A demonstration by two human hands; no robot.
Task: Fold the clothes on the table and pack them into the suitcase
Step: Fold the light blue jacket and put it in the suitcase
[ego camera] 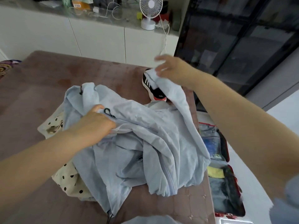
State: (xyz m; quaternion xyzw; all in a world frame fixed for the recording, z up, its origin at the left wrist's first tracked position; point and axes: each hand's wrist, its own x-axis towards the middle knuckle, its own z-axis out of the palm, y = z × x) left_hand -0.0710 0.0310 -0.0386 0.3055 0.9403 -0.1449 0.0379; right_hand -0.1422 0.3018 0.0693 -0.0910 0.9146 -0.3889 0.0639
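Item under handling: light blue jacket point(145, 143), crumpled across the near right part of the table point(40, 94), not yet folded. The left hand point(97, 125) grips a bunch of fabric by the zip, fingers curled into it. The right hand point(171, 70) is raised at the far right and pinches the end of a sleeve. Its fingers are blurred, but the sleeve hangs from them. The suitcase point(224, 175) lies open on the floor just right of the table, partly filled.

Hazards, as judged:
1. The lifted sleeve drapes over a sneaker point(153, 91); pulling it sideways may drag the shoe.
2. The jacket lies on a polka-dot garment point(69, 177); any tug may rumple or shift that one too.
3. The jacket's right side reaches the table edge above the suitcase; a loose grip may let it slide off unfolded.
4. A drawcord point(110, 215) hangs at the near edge and may snag.
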